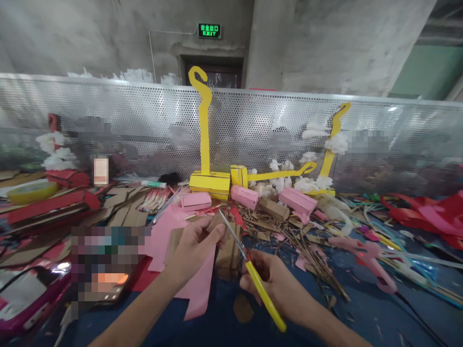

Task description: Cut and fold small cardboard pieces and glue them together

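Left hand (pixel 197 246) is clamping a small cardboard piece (pixel 217 220) between thumb and fingers, above the near middle of the table (pixel 173 327). Grip is sitting near the edge, probably to keep it stiff while leaving room for blades. Right hand (pixel 269 278) is gripping the scissors (pixel 263 294), fingers wrapped around the yellow handles, blades pointing up and away toward the piece. Tips are lying right by it; can't tell if metal is touching. Blades are looking near together.

A brown cardboard sheet (pixel 228 255) is lying just below the hands, pink paper (pixel 198 294) to its left, likely for easy reach. Loose brown disc (pixel 243 308) is resting nearer the wearer.

Tall yellow hook (pixel 204 130) is standing upright on its box base (pixel 210 183), wide side down, which should be steadying it. The second yellow hook (pixel 278 175) is lying sideways, shaft across the white fluff (pixel 280 184). Pink boxes (pixel 196 201) are sitting in front of them, apparently parked beyond the cutting space. Glue gun (pixel 376 265) is lying off right, clear of both hands, cord trailing toward the near edge.
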A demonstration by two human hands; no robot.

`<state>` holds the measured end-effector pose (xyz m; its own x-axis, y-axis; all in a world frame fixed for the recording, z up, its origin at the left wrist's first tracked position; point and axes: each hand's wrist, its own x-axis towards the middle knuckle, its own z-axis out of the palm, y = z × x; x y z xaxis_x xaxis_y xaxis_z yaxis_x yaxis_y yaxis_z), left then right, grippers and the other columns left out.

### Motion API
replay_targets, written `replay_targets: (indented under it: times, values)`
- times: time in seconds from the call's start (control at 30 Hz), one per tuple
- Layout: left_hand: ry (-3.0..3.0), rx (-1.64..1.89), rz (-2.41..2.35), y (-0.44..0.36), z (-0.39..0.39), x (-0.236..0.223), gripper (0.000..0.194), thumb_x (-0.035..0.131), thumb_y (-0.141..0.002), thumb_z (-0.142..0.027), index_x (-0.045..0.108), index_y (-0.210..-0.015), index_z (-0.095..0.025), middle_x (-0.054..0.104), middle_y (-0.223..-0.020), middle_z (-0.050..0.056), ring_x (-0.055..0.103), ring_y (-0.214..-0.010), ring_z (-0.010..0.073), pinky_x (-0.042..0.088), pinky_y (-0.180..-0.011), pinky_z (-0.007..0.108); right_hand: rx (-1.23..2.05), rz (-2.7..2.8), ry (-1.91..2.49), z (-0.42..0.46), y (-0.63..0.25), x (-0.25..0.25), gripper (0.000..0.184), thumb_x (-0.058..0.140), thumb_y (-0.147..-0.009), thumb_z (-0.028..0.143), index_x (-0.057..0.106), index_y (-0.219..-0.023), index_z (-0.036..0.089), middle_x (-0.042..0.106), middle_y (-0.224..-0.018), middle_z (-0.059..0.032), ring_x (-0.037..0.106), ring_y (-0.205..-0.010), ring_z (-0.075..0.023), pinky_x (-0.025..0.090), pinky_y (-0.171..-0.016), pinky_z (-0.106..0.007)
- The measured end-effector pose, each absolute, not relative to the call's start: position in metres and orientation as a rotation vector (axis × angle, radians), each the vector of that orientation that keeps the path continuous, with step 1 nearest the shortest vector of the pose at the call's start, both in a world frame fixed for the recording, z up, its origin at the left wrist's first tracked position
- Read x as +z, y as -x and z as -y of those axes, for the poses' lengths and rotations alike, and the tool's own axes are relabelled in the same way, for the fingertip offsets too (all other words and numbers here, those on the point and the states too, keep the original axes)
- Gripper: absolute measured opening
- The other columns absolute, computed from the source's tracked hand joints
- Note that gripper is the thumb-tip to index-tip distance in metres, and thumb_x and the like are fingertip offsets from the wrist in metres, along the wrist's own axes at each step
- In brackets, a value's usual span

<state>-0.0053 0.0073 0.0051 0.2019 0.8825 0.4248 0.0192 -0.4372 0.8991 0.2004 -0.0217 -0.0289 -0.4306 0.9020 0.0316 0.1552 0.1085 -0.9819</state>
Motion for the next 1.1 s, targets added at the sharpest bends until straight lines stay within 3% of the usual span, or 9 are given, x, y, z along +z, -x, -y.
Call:
replay_targets:
  times: [0.13, 0.3, 0.63, 0.87, 0.97, 1.1]
  values:
    - [-1.817, 1.29, -0.869, 0.009, -0.007, 0.005, 0.035, 0.053, -0.098, -0.042, 0.051, -0.071, -0.019, 0.055, -0.066, 0.0, 0.052, -0.063, 0.0137, 0.042, -0.061, 0.026, 1.186, 1.754, 1.154, 0.021, -0.203, -0.028, 0.028, 0.077, -0.076, 0.034, 0.057, -0.088, 0.018, 0.05, -0.074, 0.0045, 0.041, -0.066, -0.0117, 0.037, -0.06, -0.023]
    - [-1.865, 1.254, -0.883, 0.005, -0.002, 0.006, 0.033, 0.056, -0.096, -0.041, 0.055, -0.072, -0.017, 0.057, -0.064, 0.0, 0.051, -0.059, 0.0127, 0.04, -0.055, 0.024, 1.242, 1.744, 0.991, 0.028, -0.2, -0.02, 0.045, 0.081, -0.072, 0.039, 0.055, -0.104, 0.02, 0.058, -0.09, 0.0006, 0.047, -0.075, -0.0151, 0.043, -0.067, -0.024]
    - [-1.824, 1.287, -0.746, 0.0, 0.0, 0.011, 0.037, 0.058, -0.095, -0.039, 0.051, -0.065, -0.019, 0.057, -0.062, 0.0, 0.052, -0.058, 0.0121, 0.041, -0.056, 0.023, 1.264, 1.684, 1.095, 0.02, -0.199, -0.03, 0.041, 0.086, -0.065, 0.043, 0.055, -0.077, 0.019, 0.042, -0.067, 0.007, 0.033, -0.062, -0.0112, 0.029, -0.055, -0.024]
    - [-1.815, 1.291, -0.724, -0.001, 0.0, 0.013, 0.035, 0.058, -0.095, -0.037, 0.052, -0.066, -0.019, 0.057, -0.062, 0.0, 0.052, -0.058, 0.0122, 0.042, -0.057, 0.023, 1.24, 1.653, 1.108, 0.02, -0.198, -0.03, 0.039, 0.083, -0.069, 0.042, 0.051, -0.075, 0.02, 0.045, -0.067, 0.0067, 0.038, -0.062, -0.0114, 0.032, -0.057, -0.024]
    - [-1.841, 1.242, -0.769, 0.001, 0.002, 0.012, 0.032, 0.059, -0.095, -0.036, 0.054, -0.068, -0.019, 0.057, -0.063, 0.0, 0.053, -0.058, 0.0126, 0.042, -0.057, 0.023, 1.249, 1.656, 1.05, 0.022, -0.198, -0.026, 0.044, 0.087, -0.066, 0.042, 0.054, -0.083, 0.019, 0.051, -0.073, 0.0051, 0.042, -0.066, -0.0125, 0.037, -0.062, -0.024]
    - [-1.822, 1.159, -0.808, 0.001, 0.002, 0.005, 0.028, 0.059, -0.094, -0.038, 0.06, -0.075, -0.018, 0.06, -0.065, 0.0, 0.055, -0.06, 0.014, 0.044, -0.058, 0.024, 1.257, 1.658, 0.9, 0.026, -0.196, -0.021, 0.055, 0.085, -0.07, 0.045, 0.055, -0.109, 0.02, 0.065, -0.101, -0.0041, 0.057, -0.085, -0.02, 0.048, -0.077, -0.029]
